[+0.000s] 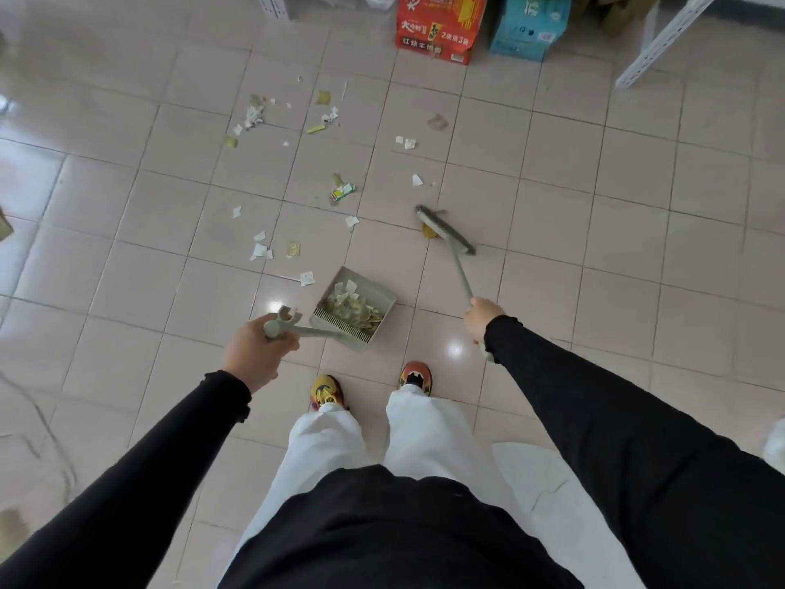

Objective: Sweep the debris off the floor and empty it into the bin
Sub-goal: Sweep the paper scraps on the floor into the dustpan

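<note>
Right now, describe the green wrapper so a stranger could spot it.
From the red box ahead, come toward the dustpan. Roughly midway, left of the broom head, lies the wrapper. It alone is printed green; nearby scraps are plain white or yellowish.

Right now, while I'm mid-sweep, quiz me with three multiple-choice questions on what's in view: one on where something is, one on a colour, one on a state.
1. The broom has its head:
A. inside the dustpan
B. on the floor beyond the dustpan, to its right
C. on a shoe

2. The carton just left of the blue carton is:
A. red
B. green
C. black

3. The dustpan is:
A. empty
B. holding scraps
C. upside down

Answers:
1 B, the bristles meet the floor past the dustpan's right side.
2 A, its printed faces are red.
3 B, paper scraps lie heaped inside it.
</note>
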The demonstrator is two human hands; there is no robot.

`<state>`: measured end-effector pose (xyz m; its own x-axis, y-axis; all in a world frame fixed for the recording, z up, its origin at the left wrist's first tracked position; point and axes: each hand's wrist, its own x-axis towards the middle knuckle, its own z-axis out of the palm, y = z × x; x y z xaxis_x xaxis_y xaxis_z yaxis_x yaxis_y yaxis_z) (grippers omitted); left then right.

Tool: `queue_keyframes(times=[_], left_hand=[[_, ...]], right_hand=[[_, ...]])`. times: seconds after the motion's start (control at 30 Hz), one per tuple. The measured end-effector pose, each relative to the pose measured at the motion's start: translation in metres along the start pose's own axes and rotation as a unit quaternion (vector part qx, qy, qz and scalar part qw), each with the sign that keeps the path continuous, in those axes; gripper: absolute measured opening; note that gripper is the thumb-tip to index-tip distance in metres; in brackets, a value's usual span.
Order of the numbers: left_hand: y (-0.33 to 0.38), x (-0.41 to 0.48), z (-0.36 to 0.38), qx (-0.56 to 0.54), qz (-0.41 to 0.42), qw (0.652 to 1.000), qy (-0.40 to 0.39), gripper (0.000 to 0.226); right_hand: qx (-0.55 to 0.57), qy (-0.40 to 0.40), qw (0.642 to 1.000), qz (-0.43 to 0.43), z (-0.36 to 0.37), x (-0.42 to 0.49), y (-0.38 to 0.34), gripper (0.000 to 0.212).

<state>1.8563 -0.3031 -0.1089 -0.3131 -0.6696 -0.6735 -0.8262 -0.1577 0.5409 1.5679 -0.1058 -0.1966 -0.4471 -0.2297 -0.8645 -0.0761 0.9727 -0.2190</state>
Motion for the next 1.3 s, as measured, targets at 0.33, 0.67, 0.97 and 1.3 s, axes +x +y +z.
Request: queue_keyframes(times=[0.33, 0.67, 0.97, 1.3], left_hand=[[-0.084, -0.006, -0.078, 0.013, -0.021, 1.0, -0.001, 0.021], [-0.174, -0.005, -0.187, 0.007, -0.033, 0.999, -0.009, 0.009], [-0.215, 0.006, -0.224, 0.006, -0.055, 0.998, -0.006, 0.012], [-0.206, 0.028, -0.218, 0.004, -0.062, 0.998, -0.014, 0.008]], right_hand=[[-0.057, -0.059, 0.996, -0.044, 0.143, -0.082, -0.047, 0.058], [0.038, -0.063, 0.996, -0.058, 0.229, -0.147, -0.102, 0.046], [-0.066, 0.005, 0.993, -0.092, 0.226, -0.148, -0.125, 0.055], [-0.111, -0.148, 0.982, -0.034, 0.266, -0.162, -0.142, 0.055]])
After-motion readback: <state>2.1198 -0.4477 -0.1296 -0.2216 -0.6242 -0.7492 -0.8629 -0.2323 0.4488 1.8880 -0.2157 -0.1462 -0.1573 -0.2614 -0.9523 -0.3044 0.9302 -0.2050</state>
